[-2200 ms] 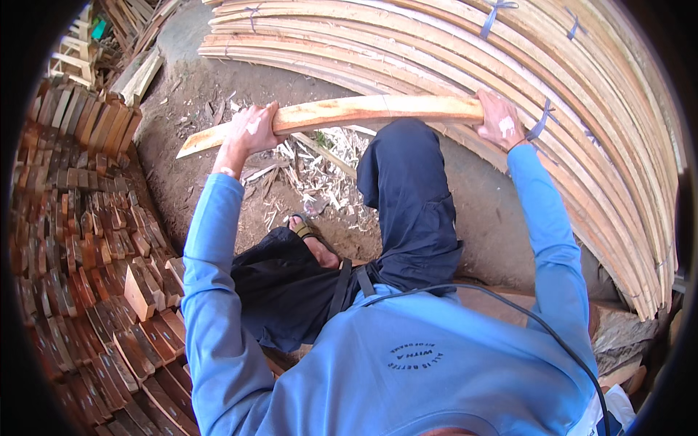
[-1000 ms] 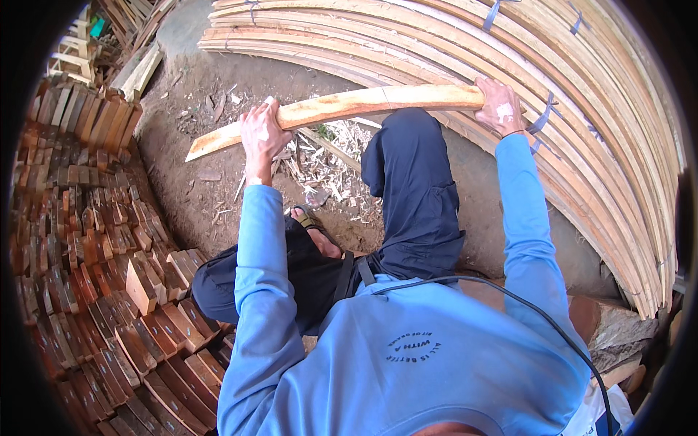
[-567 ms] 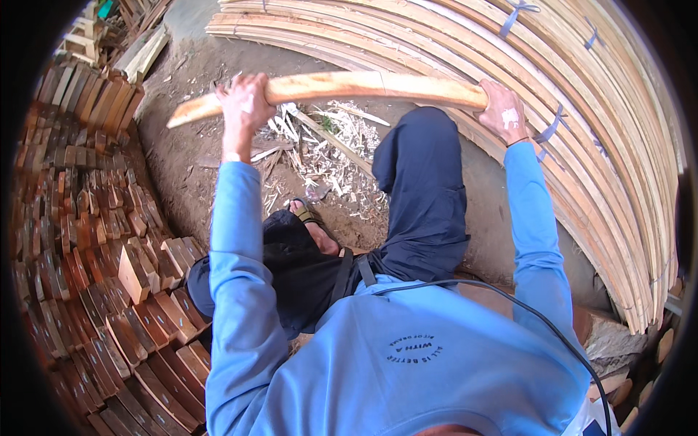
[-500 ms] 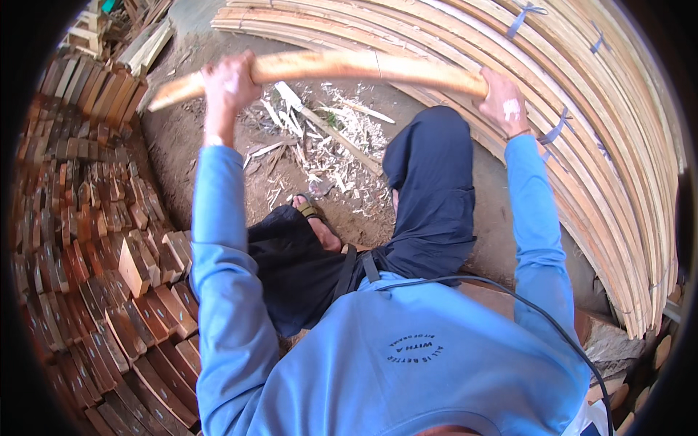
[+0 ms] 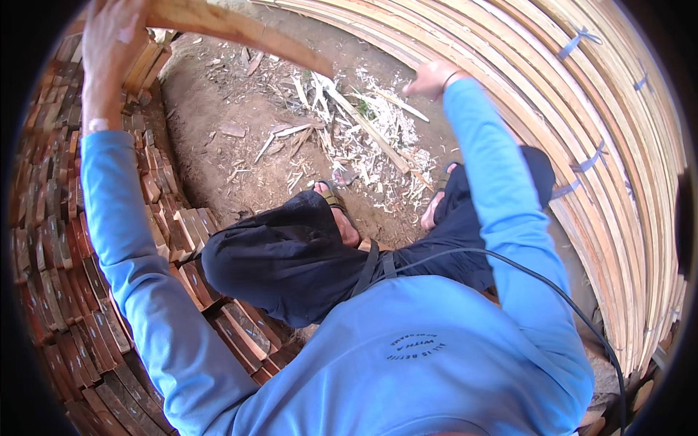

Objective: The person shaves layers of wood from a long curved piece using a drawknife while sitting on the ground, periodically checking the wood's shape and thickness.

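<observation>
At the upper left, my left hand (image 5: 114,35) grips a wooden plank (image 5: 240,33), with its fingers partly cut off by the picture's upper edge. The plank slants down to the right, its free end hanging over the dirt floor. My right hand (image 5: 430,78) is apart from the plank, holding nothing that I can see. Its fingers look loosely bent and apart, a little blurred. It hovers between the plank's free end and the long boards (image 5: 502,65) on the right.
Stacked short wood pieces (image 5: 65,254) fill the left side. Wood shavings (image 5: 385,131) and a thin stick (image 5: 363,127) lie on the dirt floor (image 5: 211,145) ahead of my feet. Blue ties (image 5: 579,41) bind the long boards. A black cable (image 5: 538,280) crosses my shirt.
My right hand has let go of the plank's right end. My left hand has carried the plank up and to the left, and my knees have spread apart.
</observation>
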`<control>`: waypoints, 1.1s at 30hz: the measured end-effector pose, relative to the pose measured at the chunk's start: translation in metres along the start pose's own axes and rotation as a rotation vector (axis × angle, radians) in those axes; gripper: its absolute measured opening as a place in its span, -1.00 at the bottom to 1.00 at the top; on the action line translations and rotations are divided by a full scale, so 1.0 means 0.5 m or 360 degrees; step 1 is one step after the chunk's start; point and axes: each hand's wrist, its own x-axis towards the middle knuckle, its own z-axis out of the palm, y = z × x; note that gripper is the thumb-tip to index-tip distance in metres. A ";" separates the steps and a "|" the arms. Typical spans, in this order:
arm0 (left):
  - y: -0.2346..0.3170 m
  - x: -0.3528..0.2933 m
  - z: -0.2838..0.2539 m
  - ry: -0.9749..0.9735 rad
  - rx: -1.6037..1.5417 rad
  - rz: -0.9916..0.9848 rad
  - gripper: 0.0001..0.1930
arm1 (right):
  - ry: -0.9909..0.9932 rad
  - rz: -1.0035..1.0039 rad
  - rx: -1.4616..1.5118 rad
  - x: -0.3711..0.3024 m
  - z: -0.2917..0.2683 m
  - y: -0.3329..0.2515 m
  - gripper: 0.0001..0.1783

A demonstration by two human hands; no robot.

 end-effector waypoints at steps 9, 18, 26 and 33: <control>0.100 -0.199 0.158 -0.0616 -0.0412 -0.0070 -0.41 | 0.0261 0.0471 0.0383 0.189 0.659 -0.041 -0.29; 0.153 -0.264 0.127 -0.0678 -0.0549 -0.0091 -0.42 | 0.0405 0.0433 0.0301 0.221 0.794 -0.028 -0.47; 0.173 -0.294 0.128 -0.0585 -0.0534 -0.0110 -0.50 | -0.0033 0.0309 0.0592 0.241 0.723 -0.022 -0.61; 0.205 -0.349 0.156 -0.0457 -0.0519 -0.0140 -0.47 | -0.0229 0.0179 0.0865 0.256 0.618 -0.043 -0.47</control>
